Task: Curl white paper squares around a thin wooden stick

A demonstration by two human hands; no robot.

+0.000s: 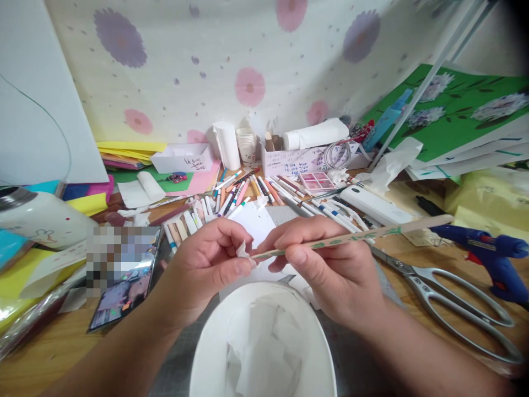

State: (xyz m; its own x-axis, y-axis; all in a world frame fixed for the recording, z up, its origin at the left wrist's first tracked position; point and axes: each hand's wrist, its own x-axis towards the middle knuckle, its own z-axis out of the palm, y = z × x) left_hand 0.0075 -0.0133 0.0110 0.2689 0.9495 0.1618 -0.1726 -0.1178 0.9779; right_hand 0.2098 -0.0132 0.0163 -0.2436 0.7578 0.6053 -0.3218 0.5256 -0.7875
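My right hand (330,259) grips a long, flat wooden stick (397,228) with green marks along it, tilted up to the right. Its narrow tip meets a small scrap of white tissue (243,252), pinched between the thumb and fingers of my left hand (210,259). The two hands are close together but apart, above the far rim of a white oval bin (200,353). Crumpled pieces of white paper (264,347) lie inside that bin. Whether the tissue is stuck to the stick's tip, I cannot tell.
Large scissors (425,281) and a blue glue gun (487,248) lie at the right. A phone (128,286) and a white bottle (45,215) are on the left. Several markers (235,193), paper cups (247,146) and a white box (289,161) crowd the back.
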